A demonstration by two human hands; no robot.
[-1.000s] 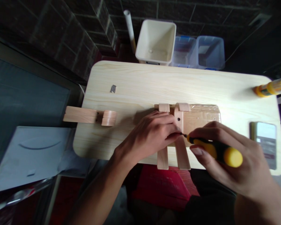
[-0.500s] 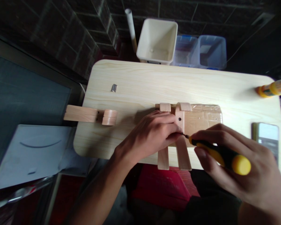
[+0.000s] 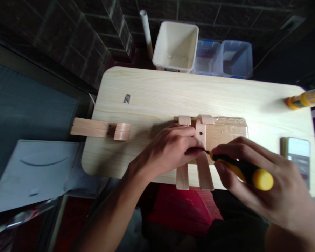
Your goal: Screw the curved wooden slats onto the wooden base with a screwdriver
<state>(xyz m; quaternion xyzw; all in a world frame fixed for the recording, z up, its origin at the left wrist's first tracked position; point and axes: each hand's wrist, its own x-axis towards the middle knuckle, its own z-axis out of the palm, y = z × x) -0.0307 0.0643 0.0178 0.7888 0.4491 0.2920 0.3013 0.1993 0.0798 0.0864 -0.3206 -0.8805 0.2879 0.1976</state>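
Observation:
My right hand [image 3: 259, 175] is closed around a yellow and black screwdriver [image 3: 243, 171]. Its shaft points left, and the tip meets the fingertips of my left hand [image 3: 173, 145]. Those fingers are pinched together over a curved wooden hook piece [image 3: 206, 173]; whether a screw sits between them is hidden. Beside it, partly under my left hand, lies a second hook piece [image 3: 183, 176]. Both rest across a flat wooden board [image 3: 225, 131] partly covered in clear wrap, their straight ends overhanging the near table edge. A dark hole shows in the right-hand piece.
Several screws [image 3: 127, 98] lie at the table's left. Two more hook pieces [image 3: 90, 127] overhang the left edge. A phone [image 3: 299, 157] and a yellow-ended clear tube [image 3: 304, 99] are at the right. A cream bin [image 3: 175, 45] and clear boxes [image 3: 236, 57] stand behind the table [image 3: 147, 84].
My right hand and the screwdriver handle have shifted slightly left and up, with the tip still at my left fingertips. My left hand and the wooden pieces stay nearly in place.

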